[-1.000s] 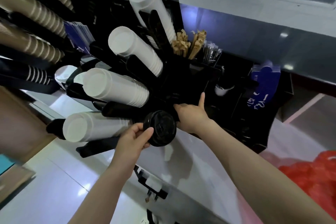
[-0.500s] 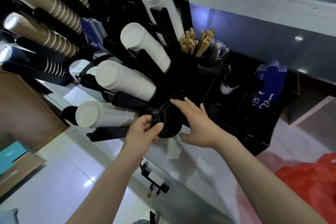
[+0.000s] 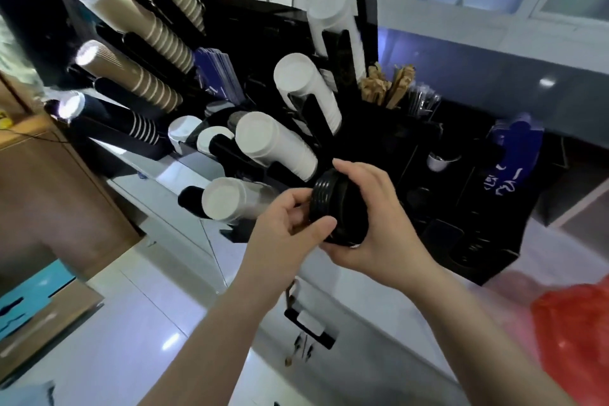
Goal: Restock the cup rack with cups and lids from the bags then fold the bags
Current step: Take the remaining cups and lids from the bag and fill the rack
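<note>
A short stack of black lids (image 3: 336, 208) is held between both hands in front of the black cup rack (image 3: 389, 142). My left hand (image 3: 283, 224) grips the stack's near edge with thumb and fingers. My right hand (image 3: 379, 217) curls over the top and under the far side of the stack. The rack holds several slanted rows of white cups (image 3: 273, 145) in its middle and rows of brown cups (image 3: 155, 33) and black cups (image 3: 108, 119) at its left. A red plastic bag (image 3: 573, 333) lies on the counter at the lower right.
The rack stands on a grey counter (image 3: 379, 316) above a pale tiled floor. Wooden stirrers (image 3: 385, 86) and wrapped straws (image 3: 421, 102) fill compartments at the rack's back. Blue packets (image 3: 514, 148) sit at its right end. A wooden cabinet (image 3: 43, 194) stands at the left.
My right hand has come off the rack and closed over the lid stack. Both hands and the stack have lifted a little away from the rack's front.
</note>
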`<action>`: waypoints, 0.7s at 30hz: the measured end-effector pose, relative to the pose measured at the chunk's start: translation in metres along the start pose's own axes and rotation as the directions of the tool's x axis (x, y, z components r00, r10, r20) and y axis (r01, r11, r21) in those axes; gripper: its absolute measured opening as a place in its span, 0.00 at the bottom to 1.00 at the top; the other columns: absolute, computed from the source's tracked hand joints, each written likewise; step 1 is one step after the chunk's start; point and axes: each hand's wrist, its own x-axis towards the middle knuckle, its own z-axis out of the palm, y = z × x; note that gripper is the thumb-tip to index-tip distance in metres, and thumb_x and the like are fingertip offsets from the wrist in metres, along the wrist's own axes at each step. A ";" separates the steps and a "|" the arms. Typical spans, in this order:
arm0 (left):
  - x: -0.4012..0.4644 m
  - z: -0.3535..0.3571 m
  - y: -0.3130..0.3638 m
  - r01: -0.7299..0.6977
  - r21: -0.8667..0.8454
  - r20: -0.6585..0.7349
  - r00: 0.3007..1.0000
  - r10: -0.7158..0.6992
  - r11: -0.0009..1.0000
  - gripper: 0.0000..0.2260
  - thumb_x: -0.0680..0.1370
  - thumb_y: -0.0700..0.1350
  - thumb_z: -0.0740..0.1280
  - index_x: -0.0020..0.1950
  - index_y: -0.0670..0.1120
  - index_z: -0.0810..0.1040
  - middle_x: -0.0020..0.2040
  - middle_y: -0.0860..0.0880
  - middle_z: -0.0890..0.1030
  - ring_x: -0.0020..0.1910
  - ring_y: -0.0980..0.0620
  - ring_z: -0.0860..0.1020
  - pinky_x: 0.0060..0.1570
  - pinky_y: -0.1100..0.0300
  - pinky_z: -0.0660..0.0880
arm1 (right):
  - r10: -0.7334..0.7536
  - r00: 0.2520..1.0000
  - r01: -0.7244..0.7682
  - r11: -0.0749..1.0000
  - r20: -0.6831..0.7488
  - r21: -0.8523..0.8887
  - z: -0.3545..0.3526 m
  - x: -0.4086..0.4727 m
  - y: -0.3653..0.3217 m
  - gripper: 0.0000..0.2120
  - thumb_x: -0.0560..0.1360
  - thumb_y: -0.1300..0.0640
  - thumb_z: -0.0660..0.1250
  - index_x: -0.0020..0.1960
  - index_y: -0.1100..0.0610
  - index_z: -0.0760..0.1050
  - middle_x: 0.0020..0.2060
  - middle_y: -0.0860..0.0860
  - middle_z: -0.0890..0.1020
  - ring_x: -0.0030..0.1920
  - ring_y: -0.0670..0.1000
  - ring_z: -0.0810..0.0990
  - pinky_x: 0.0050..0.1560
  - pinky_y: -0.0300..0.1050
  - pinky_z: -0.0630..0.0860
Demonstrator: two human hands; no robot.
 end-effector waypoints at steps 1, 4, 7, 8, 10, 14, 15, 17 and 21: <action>-0.002 -0.011 0.005 -0.015 -0.001 0.012 1.000 0.015 1.000 0.13 0.71 0.43 0.69 0.55 0.50 0.78 0.47 0.48 0.85 0.49 0.52 0.83 0.46 0.65 0.77 | 0.003 1.000 -0.003 1.000 -0.011 -0.012 0.007 0.003 -0.011 0.45 0.61 0.56 0.80 0.72 0.48 0.60 0.66 0.52 0.65 0.68 0.39 0.62 0.65 0.30 0.62; -0.012 -0.058 0.017 -0.060 -0.005 0.012 0.998 0.060 0.998 0.11 0.75 0.39 0.69 0.56 0.50 0.77 0.46 0.49 0.85 0.46 0.53 0.83 0.44 0.66 0.77 | -0.013 0.995 0.010 0.999 -0.098 -0.032 0.043 0.015 -0.052 0.45 0.62 0.53 0.79 0.72 0.51 0.59 0.66 0.49 0.64 0.68 0.45 0.64 0.68 0.40 0.66; -0.021 -0.125 0.031 -0.106 0.013 0.007 0.994 0.106 0.994 0.11 0.75 0.39 0.69 0.54 0.53 0.78 0.43 0.50 0.85 0.43 0.54 0.83 0.41 0.69 0.76 | -0.069 0.971 0.056 0.996 -0.231 -0.063 0.099 0.033 -0.095 0.44 0.62 0.52 0.78 0.71 0.55 0.59 0.64 0.45 0.63 0.67 0.53 0.67 0.66 0.53 0.69; -0.024 -0.148 0.036 -0.123 0.016 -0.002 0.992 0.123 0.992 0.11 0.74 0.41 0.69 0.52 0.55 0.78 0.43 0.49 0.85 0.44 0.53 0.83 0.41 0.69 0.76 | -0.068 0.964 0.053 0.996 -0.256 -0.067 0.120 0.039 -0.107 0.44 0.62 0.52 0.79 0.71 0.54 0.59 0.66 0.46 0.64 0.68 0.54 0.67 0.67 0.53 0.69; -0.030 -0.192 0.041 -0.134 -0.011 -0.014 0.991 0.134 0.991 0.12 0.73 0.43 0.67 0.50 0.60 0.79 0.43 0.48 0.85 0.44 0.51 0.84 0.43 0.68 0.77 | -0.066 0.958 0.040 0.995 -0.278 -0.095 0.158 0.049 -0.126 0.45 0.63 0.50 0.80 0.72 0.55 0.60 0.70 0.52 0.64 0.71 0.53 0.64 0.70 0.46 0.65; -0.028 -0.255 0.035 -0.041 -0.116 -0.027 0.999 0.038 0.992 0.11 0.74 0.43 0.66 0.54 0.56 0.78 0.40 0.46 0.84 0.42 0.49 0.83 0.43 0.63 0.77 | -0.015 0.981 -0.010 0.991 -0.192 -0.130 0.213 0.076 -0.151 0.48 0.64 0.49 0.79 0.76 0.49 0.55 0.73 0.53 0.59 0.73 0.54 0.61 0.71 0.49 0.64; -0.025 -0.266 0.032 -0.014 -0.135 -0.033 0.999 0.010 0.991 0.12 0.74 0.43 0.66 0.56 0.53 0.77 0.41 0.45 0.84 0.42 0.48 0.83 0.43 0.62 0.77 | 0.001 0.985 -0.022 0.992 -0.175 -0.123 0.222 0.082 -0.154 0.49 0.64 0.50 0.79 0.76 0.49 0.54 0.73 0.54 0.59 0.72 0.55 0.62 0.71 0.54 0.65; -0.015 -0.284 0.028 0.021 -0.142 -0.029 0.999 -0.025 0.990 0.12 0.76 0.42 0.65 0.59 0.50 0.75 0.43 0.43 0.84 0.44 0.47 0.83 0.45 0.61 0.78 | 0.017 0.985 -0.036 0.993 -0.170 -0.113 0.238 0.097 -0.153 0.48 0.64 0.52 0.80 0.76 0.52 0.56 0.72 0.54 0.62 0.72 0.56 0.63 0.69 0.57 0.66; 0.013 -0.305 0.016 0.056 -0.121 -0.070 0.995 -0.065 0.991 0.12 0.79 0.40 0.65 0.60 0.51 0.75 0.45 0.42 0.84 0.46 0.48 0.83 0.46 0.61 0.78 | 0.054 0.983 -0.072 0.993 -0.178 -0.097 0.264 0.125 -0.134 0.46 0.63 0.53 0.80 0.74 0.55 0.60 0.72 0.53 0.63 0.72 0.53 0.62 0.71 0.52 0.64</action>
